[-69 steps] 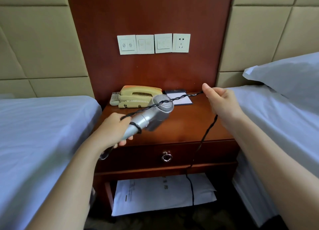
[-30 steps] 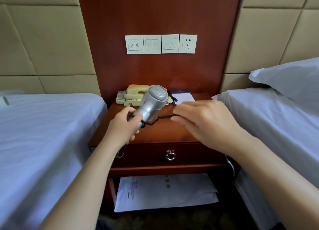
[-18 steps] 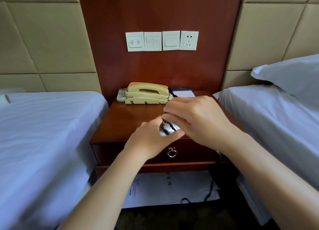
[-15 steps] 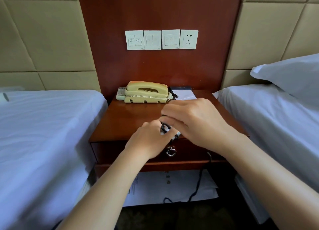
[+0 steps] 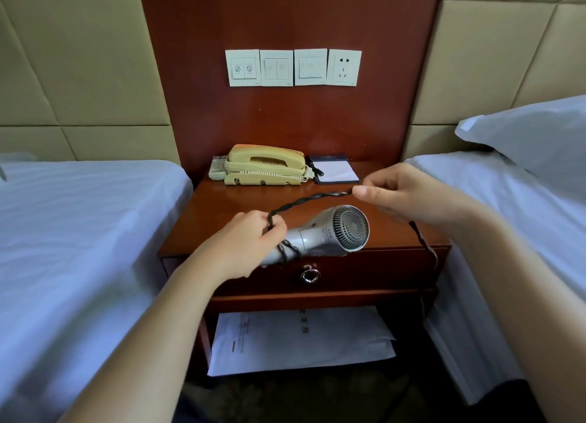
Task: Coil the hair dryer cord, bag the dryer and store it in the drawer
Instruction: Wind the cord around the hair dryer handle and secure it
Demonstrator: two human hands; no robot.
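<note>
My left hand [image 5: 244, 238] grips the handle of a silver hair dryer [image 5: 329, 232], held level over the front of the wooden nightstand [image 5: 222, 207] with its grille facing me. A few turns of the black twisted cord [image 5: 310, 199] wrap the handle beside my fingers. From there the cord runs taut up and right to my right hand [image 5: 409, 194], which pinches it, then hangs down past the nightstand's right front corner. The drawer [image 5: 364, 272] with its ring pull [image 5: 310, 276] is closed, just below the dryer.
A yellow telephone [image 5: 266, 165], a remote [image 5: 217, 170] and a notepad [image 5: 336, 170] sit at the back of the nightstand. White paper [image 5: 301, 340] lies on the lower shelf. Beds flank both sides, and switches and a socket [image 5: 344, 67] are on the panel above.
My hands were together wrapping cord round the handle. Now my right hand has pulled away to the right, drawing the cord taut, and the dryer head shows again.
</note>
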